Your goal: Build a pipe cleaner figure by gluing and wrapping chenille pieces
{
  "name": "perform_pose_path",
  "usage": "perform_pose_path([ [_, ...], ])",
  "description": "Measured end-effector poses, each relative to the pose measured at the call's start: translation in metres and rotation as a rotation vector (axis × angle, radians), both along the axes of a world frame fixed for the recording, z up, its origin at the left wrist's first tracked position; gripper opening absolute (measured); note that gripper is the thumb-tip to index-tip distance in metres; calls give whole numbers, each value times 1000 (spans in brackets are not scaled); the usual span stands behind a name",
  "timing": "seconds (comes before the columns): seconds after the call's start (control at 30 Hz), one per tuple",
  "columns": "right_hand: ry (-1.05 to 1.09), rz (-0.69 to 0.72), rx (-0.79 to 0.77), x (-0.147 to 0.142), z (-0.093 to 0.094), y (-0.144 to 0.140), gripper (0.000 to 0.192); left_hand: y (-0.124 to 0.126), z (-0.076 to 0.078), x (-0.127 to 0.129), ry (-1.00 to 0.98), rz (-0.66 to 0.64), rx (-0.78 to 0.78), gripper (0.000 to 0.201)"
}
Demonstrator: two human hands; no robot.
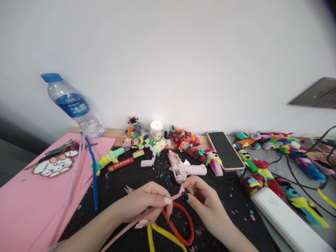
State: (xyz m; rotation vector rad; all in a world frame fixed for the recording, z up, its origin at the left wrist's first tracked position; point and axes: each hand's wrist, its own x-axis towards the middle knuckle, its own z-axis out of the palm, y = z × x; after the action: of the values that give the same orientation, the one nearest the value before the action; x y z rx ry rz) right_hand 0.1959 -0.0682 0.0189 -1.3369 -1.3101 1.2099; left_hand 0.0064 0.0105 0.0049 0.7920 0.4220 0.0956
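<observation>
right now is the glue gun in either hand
No, the glue gun lies on the mat beyond both hands, which pinch a pink pipe cleaner.

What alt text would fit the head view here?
Both hands pinch a pink pipe cleaner over a black mat, left hand and right hand at its bent tip. A pink glue gun, phone, water bottle and colourful pipe-cleaner figures lie behind.
</observation>
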Motion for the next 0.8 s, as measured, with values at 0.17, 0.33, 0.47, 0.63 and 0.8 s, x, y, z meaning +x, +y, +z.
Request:
perform_pose_path([
  [0.17,-35,-8,0,1,-1,1,2,0,1,0,16,-11,17,24],
  [0.33,-92,-14,12,0,-2,2,2,0,0,-1,21,-24,23,24],
  [0.47,-183,-8,44,1,-3,1,6,0,0,0,28,-21,25,24],
  [0.63,-294,14,88,2,-4,0,9,0,-1,0,35,-25,25,24],
  [0.8,-371,37,155,3,-4,-2,12,1,0,0,51,-20,27,24],
])
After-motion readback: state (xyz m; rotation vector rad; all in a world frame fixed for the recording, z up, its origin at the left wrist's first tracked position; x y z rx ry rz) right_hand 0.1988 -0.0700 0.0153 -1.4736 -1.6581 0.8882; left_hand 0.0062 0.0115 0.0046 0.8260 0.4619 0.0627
